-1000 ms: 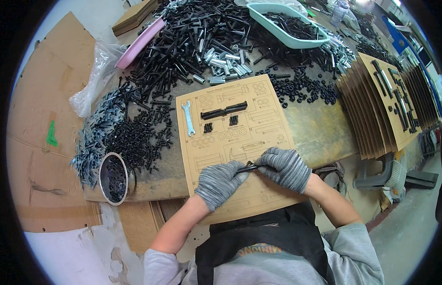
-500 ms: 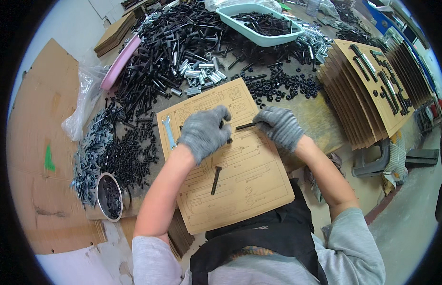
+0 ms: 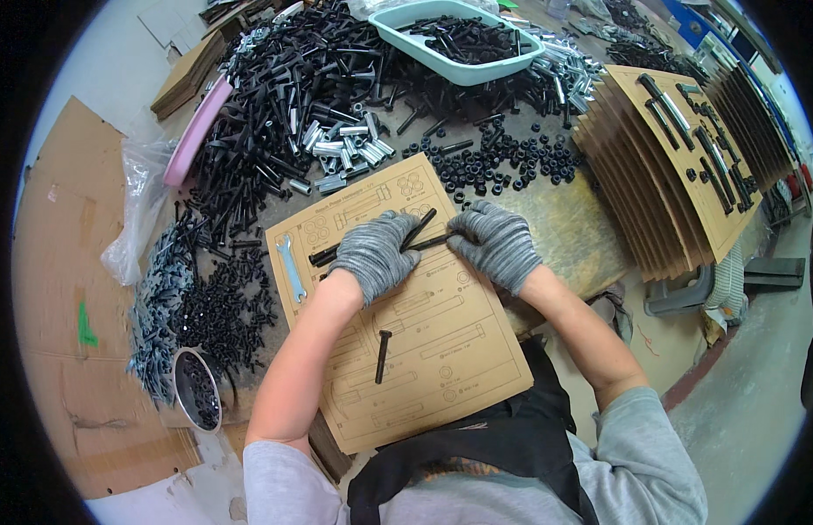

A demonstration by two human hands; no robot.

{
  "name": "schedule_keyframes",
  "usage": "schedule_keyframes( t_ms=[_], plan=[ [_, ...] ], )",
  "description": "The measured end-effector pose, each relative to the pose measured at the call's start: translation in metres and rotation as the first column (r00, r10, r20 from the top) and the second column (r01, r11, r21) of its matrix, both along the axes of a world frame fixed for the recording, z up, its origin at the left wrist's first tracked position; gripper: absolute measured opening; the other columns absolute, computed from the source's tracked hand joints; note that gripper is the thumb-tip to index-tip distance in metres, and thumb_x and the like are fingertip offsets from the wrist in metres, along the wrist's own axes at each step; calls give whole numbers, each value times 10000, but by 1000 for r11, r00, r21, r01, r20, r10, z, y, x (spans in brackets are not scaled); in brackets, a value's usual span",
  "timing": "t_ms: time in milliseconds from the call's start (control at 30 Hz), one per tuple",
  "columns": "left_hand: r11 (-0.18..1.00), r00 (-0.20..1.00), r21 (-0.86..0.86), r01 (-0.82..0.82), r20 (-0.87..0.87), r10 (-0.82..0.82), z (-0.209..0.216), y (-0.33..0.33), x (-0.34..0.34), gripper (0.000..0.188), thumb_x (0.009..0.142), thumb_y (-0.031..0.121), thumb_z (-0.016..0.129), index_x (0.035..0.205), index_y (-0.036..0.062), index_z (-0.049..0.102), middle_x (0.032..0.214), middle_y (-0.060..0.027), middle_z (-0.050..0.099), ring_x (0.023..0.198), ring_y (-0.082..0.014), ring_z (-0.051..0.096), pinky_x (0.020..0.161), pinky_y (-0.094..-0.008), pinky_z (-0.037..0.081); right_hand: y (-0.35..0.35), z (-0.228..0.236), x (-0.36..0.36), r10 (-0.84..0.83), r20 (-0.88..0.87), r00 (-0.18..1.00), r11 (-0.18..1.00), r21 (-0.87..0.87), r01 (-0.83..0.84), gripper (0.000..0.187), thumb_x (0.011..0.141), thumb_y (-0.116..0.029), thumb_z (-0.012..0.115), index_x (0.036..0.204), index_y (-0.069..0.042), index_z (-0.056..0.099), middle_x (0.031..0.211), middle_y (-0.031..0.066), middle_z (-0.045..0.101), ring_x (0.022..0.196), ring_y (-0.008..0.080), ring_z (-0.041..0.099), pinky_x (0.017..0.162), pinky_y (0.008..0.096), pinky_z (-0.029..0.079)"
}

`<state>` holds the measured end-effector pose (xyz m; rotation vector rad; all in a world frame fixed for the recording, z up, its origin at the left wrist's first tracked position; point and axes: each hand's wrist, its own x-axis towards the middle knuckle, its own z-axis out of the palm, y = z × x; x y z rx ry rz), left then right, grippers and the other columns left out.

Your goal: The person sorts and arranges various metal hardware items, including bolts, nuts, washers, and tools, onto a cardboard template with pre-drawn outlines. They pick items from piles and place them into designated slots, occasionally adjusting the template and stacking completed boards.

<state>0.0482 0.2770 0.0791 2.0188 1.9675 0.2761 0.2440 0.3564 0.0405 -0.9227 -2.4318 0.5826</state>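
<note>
A brown cardboard sheet [image 3: 502, 354] printed with hardware outlines lies in front of me. Over its upper half, my gloved left hand [image 3: 377, 255] is closed round black bolts; one end [image 3: 322, 255] sticks out on the left and a shaft [image 3: 420, 227] slants out at the upper right. My gloved right hand [image 3: 497, 247] pinches another black bolt [image 3: 432, 241], whose far end reaches the left fingertips. How many bolts the left palm hides, I cannot tell. A light-blue open-end wrench [image 3: 291, 268] lies on the sheet's left side, and a single black bolt [image 3: 383, 357] lies lower down.
Behind the sheet spreads a large heap of black bolts [image 3: 275, 114], with silver sleeves [image 3: 358, 144] and black nuts [image 3: 511, 162]. A mint tray [image 3: 463, 66] of bolts sits on top. Left are small screws [image 3: 223, 302] and a metal bowl [image 3: 196, 389]; right, stacked cardboard sheets [image 3: 638, 192].
My left hand has closed round bolts, whose ends now show on both sides. The right hand's bolt has come up to the left fingers. The whole view has shifted slightly.
</note>
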Motion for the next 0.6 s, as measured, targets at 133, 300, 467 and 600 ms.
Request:
schedule_keyframes(
  t_ms=[133, 300, 467, 600],
  plan=[
    [1000, 997, 21, -17, 71, 16, -10, -2, -3, 338, 808, 176, 646, 1127, 68, 631, 1019, -149, 641, 971, -317, 614, 876, -396, 490, 1, -1, -8, -20, -18, 1000, 998, -68, 19, 281, 750, -248, 749, 964, -76, 689, 839, 110, 625, 744, 279, 633, 686, 362, 522],
    [998, 994, 14, -62, 96, 60, -2, -7, -1, 295, 818, 175, 642, 1092, 66, 639, 1004, -143, 639, 957, -316, 615, 862, -403, 491, 7, -4, 4, 11, -91, 996, 989, -143, -24, 326, 770, -296, 722, 1020, -89, 695, 918, 127, 633, 794, 292, 641, 730, 376, 517],
    [996, 989, 33, -83, 126, 78, -14, -8, -1, 278, 814, 200, 644, 1060, 70, 643, 993, -139, 637, 955, -318, 612, 856, -402, 489, 13, -15, 1, 30, -113, 993, 993, -111, -43, 297, 768, -308, 737, 989, -109, 726, 920, 135, 642, 819, 296, 645, 740, 364, 521],
    [992, 998, 120, -45, 51, 39, -26, -11, -5, 303, 811, 219, 623, 1081, 82, 640, 993, -143, 635, 991, -318, 599, 880, -403, 478, 7, -6, 0, 28, -5, 1000, 997, -76, -29, 303, 793, -257, 713, 1050, -99, 699, 957, 137, 645, 820, 293, 645, 744, 372, 525]
  ],
)
